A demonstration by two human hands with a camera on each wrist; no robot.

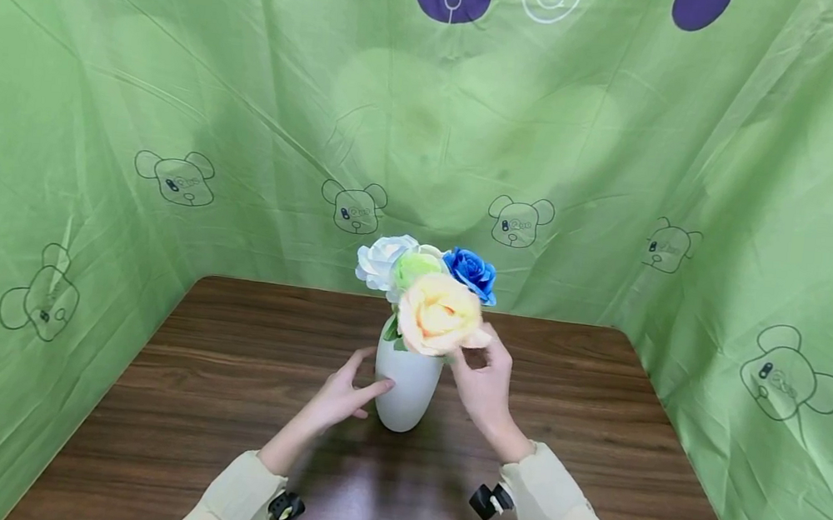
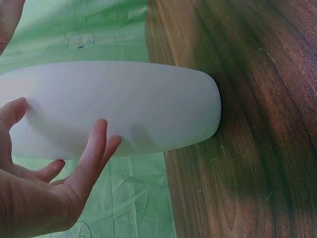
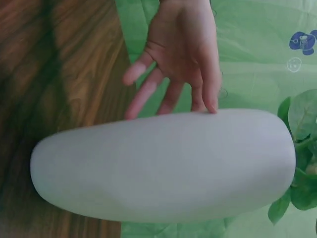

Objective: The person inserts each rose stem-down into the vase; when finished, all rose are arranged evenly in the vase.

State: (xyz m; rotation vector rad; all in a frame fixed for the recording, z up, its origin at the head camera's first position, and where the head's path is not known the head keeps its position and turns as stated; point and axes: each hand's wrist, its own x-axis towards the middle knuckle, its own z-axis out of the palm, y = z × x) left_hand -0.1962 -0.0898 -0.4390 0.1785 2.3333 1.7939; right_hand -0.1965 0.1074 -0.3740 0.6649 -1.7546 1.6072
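A white vase [image 1: 404, 393] stands upright on the wooden table, also spanning the left wrist view and the right wrist view. My left hand [image 1: 345, 391] is at its left side, thumb and fingers spread and fairly straight, some fingertips [image 2: 101, 124] touching the wall. My right hand [image 1: 484, 379] pinches the edge of a peach artificial rose [image 1: 440, 314] at the vase's mouth. Behind that bloom sit a pale green rose [image 1: 416, 268], a light blue rose [image 1: 382, 261] and a deep blue rose [image 1: 471, 274]. Green leaves [image 3: 302, 193] show at the mouth; the stems inside are hidden.
The brown table [image 1: 242, 352] extends around the vase. Green printed curtains [image 1: 271, 129] enclose its back and sides. Each wrist wears a small black camera, one on the left wrist [image 1: 285, 507] and one on the right wrist [image 1: 489, 501].
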